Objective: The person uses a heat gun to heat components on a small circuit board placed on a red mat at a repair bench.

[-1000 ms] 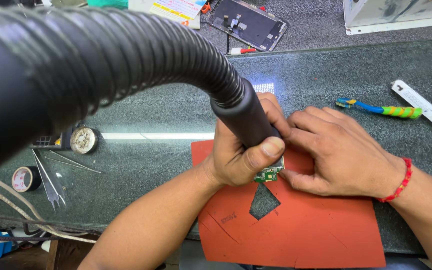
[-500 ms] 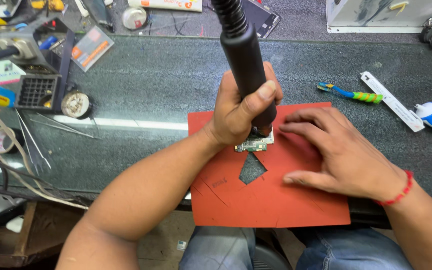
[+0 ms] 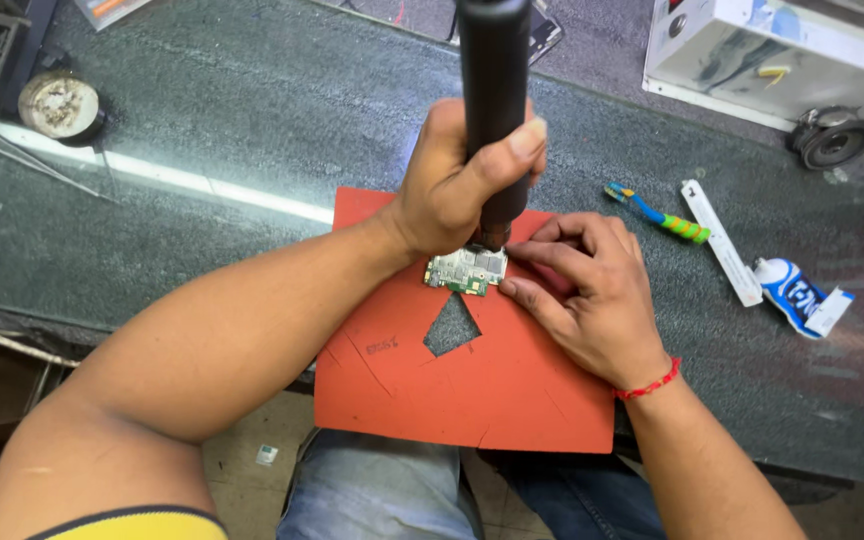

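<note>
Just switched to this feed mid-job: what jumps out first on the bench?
The left hand grips a black hot-air handle upright at the centre, its tip down on a small green circuit board. The right hand steadies that board from the right with its fingertips. Both rest on an orange-red mat with a cut-out hole, lying on the dark bench.

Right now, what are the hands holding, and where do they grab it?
Left hand grips the black tool handle around its lower part. Right hand pins the small circuit board by its right edge.
</note>
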